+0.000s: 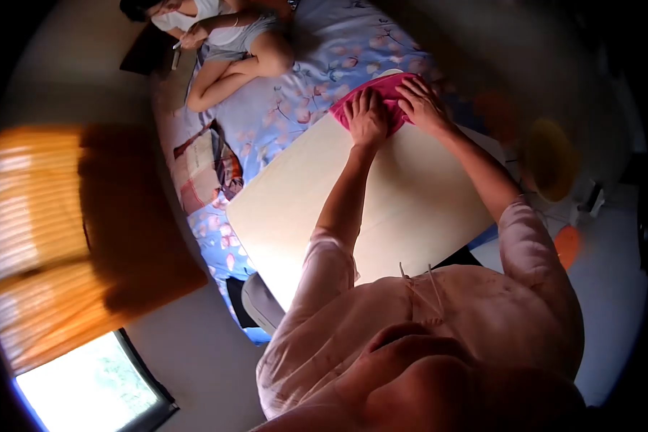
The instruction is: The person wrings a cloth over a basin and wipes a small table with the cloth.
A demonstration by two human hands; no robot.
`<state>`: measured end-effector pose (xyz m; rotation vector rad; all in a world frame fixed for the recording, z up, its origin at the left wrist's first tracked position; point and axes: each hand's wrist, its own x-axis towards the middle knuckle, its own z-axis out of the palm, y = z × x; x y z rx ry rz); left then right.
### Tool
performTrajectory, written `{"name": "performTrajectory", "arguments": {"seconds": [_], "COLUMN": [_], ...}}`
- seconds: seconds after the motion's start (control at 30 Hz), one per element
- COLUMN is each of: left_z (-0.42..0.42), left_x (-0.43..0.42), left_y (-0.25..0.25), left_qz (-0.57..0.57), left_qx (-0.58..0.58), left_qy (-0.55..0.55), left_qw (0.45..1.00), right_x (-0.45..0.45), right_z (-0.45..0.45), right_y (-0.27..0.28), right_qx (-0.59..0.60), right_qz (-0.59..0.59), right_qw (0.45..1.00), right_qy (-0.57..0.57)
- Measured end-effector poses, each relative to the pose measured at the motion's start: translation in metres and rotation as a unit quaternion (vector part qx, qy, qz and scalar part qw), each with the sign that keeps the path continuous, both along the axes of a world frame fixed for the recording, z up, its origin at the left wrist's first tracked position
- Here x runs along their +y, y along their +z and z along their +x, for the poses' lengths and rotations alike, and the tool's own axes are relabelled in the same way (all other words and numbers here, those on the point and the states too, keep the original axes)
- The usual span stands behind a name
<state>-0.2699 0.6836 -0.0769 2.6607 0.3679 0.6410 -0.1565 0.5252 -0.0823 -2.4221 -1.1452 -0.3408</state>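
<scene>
A bright pink cloth [394, 114] lies at the far edge of a cream-coloured flat board [295, 194]. My left hand [367, 119] rests on the left part of the cloth, palm down with its fingers stretched out. On the right part lies my right hand [422, 106], also flat, fingers apart. Both arms reach far forward over the board. Some of the cloth is hidden beneath my hands, and whether it is folded I cannot tell.
Beyond the board is a bed with a blue floral sheet [324, 36], where another person [230, 47] sits cross-legged. Folded fabric [203, 162] lies on the bed. An orange curtain [36, 209] hangs at left. A yellow round object [551, 160] stands at right, dim.
</scene>
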Motion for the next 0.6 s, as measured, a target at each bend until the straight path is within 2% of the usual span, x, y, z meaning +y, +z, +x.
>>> {"name": "performTrajectory", "arguments": {"seconds": [0.07,0.13,0.2,0.27,0.33,0.47,0.6], "left_z": [0.006,-0.009,-0.04,-0.095,-0.159,-0.286,-0.347], "left_x": [0.003,0.006,0.02,0.025,0.039,0.025,0.048], "left_y": [-0.004,-0.012,-0.019,-0.013,0.002,0.013,0.014], "left_qz": [0.001,-0.005,0.022,0.026,0.027,-0.01,-0.003], "left_qx": [-0.005,-0.01,-0.014,-0.006,0.011,0.07,0.078], "left_qy": [0.008,0.035,0.018,0.054,0.098,0.145,0.2], "left_qw": [1.0,0.999,1.0,0.998,0.995,0.987,0.977], "right_x": [0.009,0.027,0.045,0.054,0.074,0.076,0.12], "right_z": [-0.001,-0.012,-0.049,-0.095,-0.144,-0.238,-0.271], "right_y": [0.0,-0.016,-0.015,-0.014,0.009,0.021,0.024], "right_qx": [0.024,-0.021,0.014,0.021,0.025,0.069,0.075], "right_qz": [-0.023,-0.017,-0.033,0.003,-0.002,-0.003,0.019], "right_qw": [0.999,1.0,0.997,0.994,0.984,0.943,0.908], "right_qy": [0.009,0.008,0.064,0.111,0.178,0.327,0.413]}}
